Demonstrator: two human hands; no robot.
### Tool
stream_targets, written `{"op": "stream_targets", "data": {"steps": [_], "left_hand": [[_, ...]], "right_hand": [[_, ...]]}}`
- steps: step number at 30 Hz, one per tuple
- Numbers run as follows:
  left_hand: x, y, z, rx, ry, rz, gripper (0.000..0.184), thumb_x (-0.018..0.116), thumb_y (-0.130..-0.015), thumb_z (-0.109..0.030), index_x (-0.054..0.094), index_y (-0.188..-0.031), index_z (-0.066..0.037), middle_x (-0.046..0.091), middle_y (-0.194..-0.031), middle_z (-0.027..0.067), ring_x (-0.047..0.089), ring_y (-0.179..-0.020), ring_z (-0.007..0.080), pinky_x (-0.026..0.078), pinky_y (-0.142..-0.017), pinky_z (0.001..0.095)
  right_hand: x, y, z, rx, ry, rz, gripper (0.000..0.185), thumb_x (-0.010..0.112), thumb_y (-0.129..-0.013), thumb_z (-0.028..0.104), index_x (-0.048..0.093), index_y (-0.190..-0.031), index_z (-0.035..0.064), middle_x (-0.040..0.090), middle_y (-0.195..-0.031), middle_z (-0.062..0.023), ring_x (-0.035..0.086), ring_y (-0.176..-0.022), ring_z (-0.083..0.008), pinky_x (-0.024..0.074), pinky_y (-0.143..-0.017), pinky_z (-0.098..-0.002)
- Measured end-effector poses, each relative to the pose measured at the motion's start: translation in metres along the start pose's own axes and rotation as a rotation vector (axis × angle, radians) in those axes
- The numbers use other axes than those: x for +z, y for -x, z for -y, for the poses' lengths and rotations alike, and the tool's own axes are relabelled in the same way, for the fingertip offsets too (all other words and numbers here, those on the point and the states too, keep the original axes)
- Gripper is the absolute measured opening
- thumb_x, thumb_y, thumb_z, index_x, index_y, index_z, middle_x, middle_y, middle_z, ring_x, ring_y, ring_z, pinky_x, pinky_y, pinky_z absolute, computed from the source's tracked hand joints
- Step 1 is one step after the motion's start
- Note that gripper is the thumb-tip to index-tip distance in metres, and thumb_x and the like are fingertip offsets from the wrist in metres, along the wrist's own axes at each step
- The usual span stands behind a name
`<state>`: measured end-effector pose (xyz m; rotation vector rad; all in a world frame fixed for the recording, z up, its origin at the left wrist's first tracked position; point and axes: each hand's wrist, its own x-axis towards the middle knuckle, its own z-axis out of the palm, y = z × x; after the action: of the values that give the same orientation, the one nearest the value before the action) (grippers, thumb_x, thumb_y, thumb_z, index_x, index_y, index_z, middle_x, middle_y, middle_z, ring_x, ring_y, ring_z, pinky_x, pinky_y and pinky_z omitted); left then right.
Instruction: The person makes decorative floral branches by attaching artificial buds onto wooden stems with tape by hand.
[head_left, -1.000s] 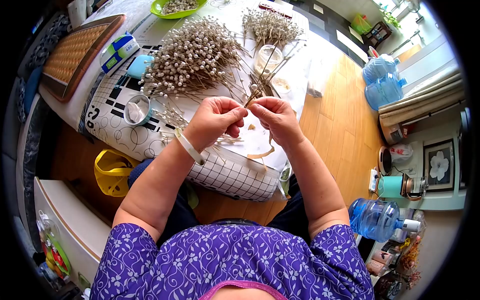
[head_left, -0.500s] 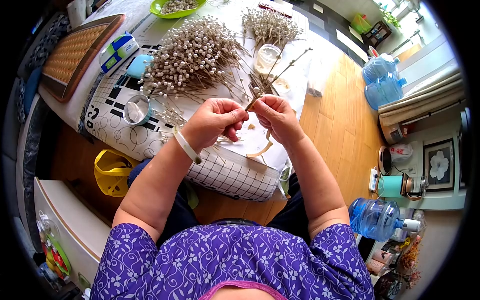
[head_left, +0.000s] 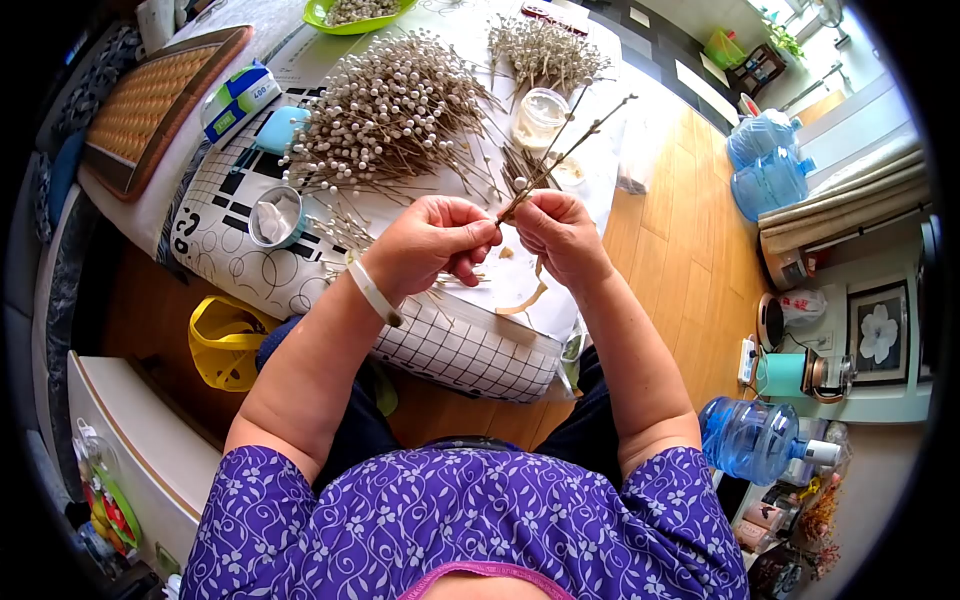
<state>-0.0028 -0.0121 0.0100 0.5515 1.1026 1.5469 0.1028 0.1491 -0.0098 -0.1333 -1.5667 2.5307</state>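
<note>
Both hands meet over the front of the table, pinching a thin brown twig [head_left: 575, 146] that slants up and away to the right, with small buds along it. My left hand [head_left: 440, 245] is closed at the twig's lower end. My right hand [head_left: 555, 232] grips it just above, thumb and fingers pressed together. A single white bead-like bud shows near the right fingertips. Beyond the hands lies a big heap of stems with round white tips [head_left: 390, 110]. A smaller bunch of stems [head_left: 545, 50] is behind it. Short dark sticks [head_left: 518, 165] lie just past the fingers.
On the table stand a clear tub [head_left: 540, 115], a small tub with white contents [head_left: 275, 218], a blue box [head_left: 282, 130], a tissue pack [head_left: 240, 100] and a green basin [head_left: 312, 12]. A curled tan tape strip [head_left: 530, 302] lies near the front edge. A yellow bag [head_left: 222, 345] is on the floor.
The twig has turned slightly in my fingers, and its side branch now stands out more clearly. Both hands stay closed in almost the same place; the view has shifted a little.
</note>
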Motion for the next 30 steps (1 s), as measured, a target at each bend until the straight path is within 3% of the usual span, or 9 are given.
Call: {"op": "stream_targets", "data": {"steps": [5, 12, 14, 17, 23, 25, 30], "left_hand": [[0.0, -0.001, 0.0, -0.001, 0.006, 0.025, 0.018, 0.058, -0.083, -0.016, 0.059, -0.081, 0.002, 0.054, -0.063, 0.0027, 0.051, -0.052, 0.0059, 0.05, -0.047, 0.0194], [0.0, -0.003, 0.004, 0.038, -0.04, -0.004, 0.015, 0.06, -0.081, -0.013, 0.06, -0.082, 0.002, 0.057, -0.065, 0.0044, 0.054, -0.054, 0.0074, 0.049, -0.048, 0.0199], [0.004, -0.003, 0.004, 0.098, -0.145, -0.08, 0.014, 0.06, -0.081, -0.011, 0.06, -0.081, 0.002, 0.059, -0.065, 0.0044, 0.054, -0.054, 0.0074, 0.048, -0.048, 0.0198], [0.009, -0.003, 0.008, 0.186, -0.311, -0.201, 0.011, 0.06, -0.08, -0.009, 0.06, -0.079, 0.002, 0.058, -0.064, 0.0026, 0.053, -0.053, 0.0058, 0.046, -0.047, 0.0185], [0.008, -0.007, 0.017, 0.453, -0.667, -0.314, 0.008, 0.059, -0.08, -0.006, 0.06, -0.077, 0.002, 0.058, -0.062, 0.0019, 0.052, -0.052, 0.0047, 0.044, -0.047, 0.0178], [0.008, -0.006, 0.016, 0.494, -0.747, -0.323, 0.007, 0.059, -0.079, -0.005, 0.06, -0.076, 0.002, 0.057, -0.061, 0.0019, 0.052, -0.052, 0.0046, 0.043, -0.046, 0.018], [0.009, -0.005, 0.014, 0.583, -0.844, -0.354, 0.006, 0.06, -0.077, -0.003, 0.06, -0.074, 0.002, 0.056, -0.058, 0.0018, 0.051, -0.05, 0.0044, 0.04, -0.045, 0.0188]], "right_hand": [[0.001, 0.003, 0.003, -0.029, 0.135, -0.048, 0.007, 0.061, -0.08, 0.007, 0.061, -0.082, 0.0008, 0.056, -0.065, 0.0028, 0.044, -0.055, -0.0019, 0.0346, -0.047, -0.0158], [0.01, 0.005, 0.007, -0.099, 0.286, -0.073, 0.006, 0.06, -0.08, 0.005, 0.06, -0.081, -0.0009, 0.058, -0.07, 0.0012, 0.049, -0.062, -0.0039, 0.0399, -0.054, -0.0178], [0.01, 0.005, 0.002, -0.191, 0.479, -0.12, 0.007, 0.059, -0.081, 0.006, 0.06, -0.079, -0.0009, 0.058, -0.071, 0.001, 0.049, -0.062, -0.0032, 0.0397, -0.054, -0.0179], [0.015, 0.007, -0.002, -0.203, 0.5, -0.19, 0.009, 0.057, -0.082, 0.007, 0.059, -0.08, -0.0013, 0.057, -0.071, 0.002, 0.048, -0.062, -0.0027, 0.039, -0.053, -0.0178], [0.018, 0.01, -0.01, -0.076, -0.07, -0.158, 0.012, 0.055, -0.084, 0.012, 0.058, -0.087, 0.0001, 0.051, -0.064, 0.0041, 0.041, -0.053, -0.001, 0.0314, -0.045, -0.0153], [0.02, 0.011, -0.011, -0.066, -0.079, -0.165, 0.013, 0.056, -0.084, 0.013, 0.059, -0.088, 0.0008, 0.049, -0.062, 0.0044, 0.038, -0.05, -0.0008, 0.0285, -0.043, -0.0146], [0.026, 0.009, -0.009, -0.066, 0.079, -0.219, 0.013, 0.059, -0.082, 0.011, 0.06, -0.089, -0.0007, 0.057, -0.07, 0.0013, 0.048, -0.061, -0.0021, 0.0369, -0.052, -0.0152]]}}
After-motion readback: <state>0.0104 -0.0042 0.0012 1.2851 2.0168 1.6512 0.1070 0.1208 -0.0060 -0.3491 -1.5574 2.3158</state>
